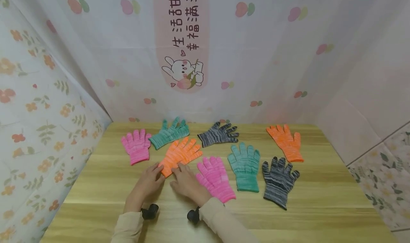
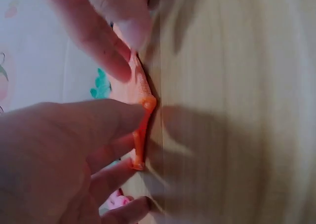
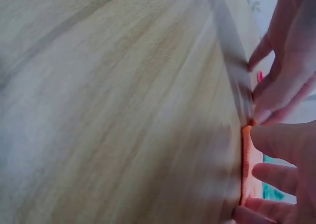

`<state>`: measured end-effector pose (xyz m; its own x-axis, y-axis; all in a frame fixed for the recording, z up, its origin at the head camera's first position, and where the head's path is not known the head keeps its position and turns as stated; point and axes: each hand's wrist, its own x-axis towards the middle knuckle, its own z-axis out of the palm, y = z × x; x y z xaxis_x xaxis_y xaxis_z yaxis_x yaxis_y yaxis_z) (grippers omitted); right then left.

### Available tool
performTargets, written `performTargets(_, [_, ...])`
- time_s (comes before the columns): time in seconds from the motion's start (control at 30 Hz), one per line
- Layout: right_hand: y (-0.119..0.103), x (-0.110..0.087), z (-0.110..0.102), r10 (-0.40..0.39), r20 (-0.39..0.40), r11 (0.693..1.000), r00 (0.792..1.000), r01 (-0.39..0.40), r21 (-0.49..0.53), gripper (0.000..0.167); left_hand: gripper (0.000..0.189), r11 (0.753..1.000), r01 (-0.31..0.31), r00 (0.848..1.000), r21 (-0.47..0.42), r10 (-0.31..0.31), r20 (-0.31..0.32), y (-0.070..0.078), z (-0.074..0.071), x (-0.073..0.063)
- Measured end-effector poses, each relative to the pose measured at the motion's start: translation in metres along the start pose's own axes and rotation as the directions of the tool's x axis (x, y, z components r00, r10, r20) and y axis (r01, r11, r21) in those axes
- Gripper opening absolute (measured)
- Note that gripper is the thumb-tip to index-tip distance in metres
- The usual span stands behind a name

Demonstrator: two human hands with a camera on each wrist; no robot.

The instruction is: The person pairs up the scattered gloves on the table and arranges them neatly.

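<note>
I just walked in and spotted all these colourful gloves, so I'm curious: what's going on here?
A person is handling an orange glove on the wooden table. The left hand and right hand both touch it near the cuff, and its fingers point away from the person. Seven more gloves lie spread around: two pink, two green, two dark grey and another orange one.

The left hand (image 3: 291, 61) and right hand (image 3: 291, 160) touch the orange glove (image 3: 250, 156) on the table (image 3: 123, 110), something green (image 3: 272, 191) behind.
</note>
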<state>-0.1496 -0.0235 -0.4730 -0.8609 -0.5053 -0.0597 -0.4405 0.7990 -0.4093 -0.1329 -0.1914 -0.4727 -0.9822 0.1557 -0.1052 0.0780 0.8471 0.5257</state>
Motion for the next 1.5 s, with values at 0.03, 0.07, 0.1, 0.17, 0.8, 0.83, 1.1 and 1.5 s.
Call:
performTargets(0.03, [0.0, 0.001, 0.0, -0.005, 0.001, 1.0, 1.0, 0.005, -0.011, 0.047, 0.045, 1.0, 0.005, 1.0, 0.009, -0.005, 0.002, 0.001, 0.0, -0.002])
performTargets(0.07, [-0.001, 0.001, -0.001, -0.009, 0.007, 1.0, 1.0, 0.009, -0.022, 0.046, 0.045, 1.0, 0.009, 1.0, 0.015, -0.009, 0.001, 0.002, -0.001, -0.005])
performTargets(0.1, [-0.001, 0.002, -0.001, -0.014, 0.011, 0.999, 1.0, 0.015, -0.037, 0.044, 0.045, 1.0, 0.008, 1.0, 0.027, -0.008, 0.003, 0.003, -0.001, -0.007])
performTargets(0.17, [-0.002, 0.002, -0.002, -0.017, 0.03, 0.998, 0.999, 0.019, -0.058, 0.041, 0.046, 0.999, 0.016, 1.0, 0.038, -0.017, 0.015, 0.004, -0.001, -0.014])
performTargets(0.8, [-0.015, -0.025, -0.005, -0.061, 0.087, 0.989, 0.994, 0.072, -0.132, 0.029, 0.035, 0.985, 0.033, 0.998, 0.167, -0.041, 0.04, 0.006, -0.001, -0.057])
performTargets(0.83, [-0.016, -0.027, -0.004, -0.067, 0.091, 0.988, 0.994, 0.079, -0.13, 0.029, 0.034, 0.986, 0.033, 0.999, 0.161, -0.039, 0.036, 0.006, -0.002, -0.06])
performTargets(1.1, [-0.021, -0.042, 0.001, -0.131, 0.217, 0.985, 0.967, 0.152, -0.085, 0.041, 0.023, 0.994, 0.082, 0.997, 0.073, -0.081, -0.019, 0.0, -0.003, -0.085])
performTargets(1.5, [-0.024, -0.044, 0.008, -0.204, 0.214, 0.976, 0.955, 0.215, -0.029, 0.043, 0.014, 0.979, 0.198, 0.979, -0.056, -0.2, -0.034, -0.017, -0.001, -0.087])
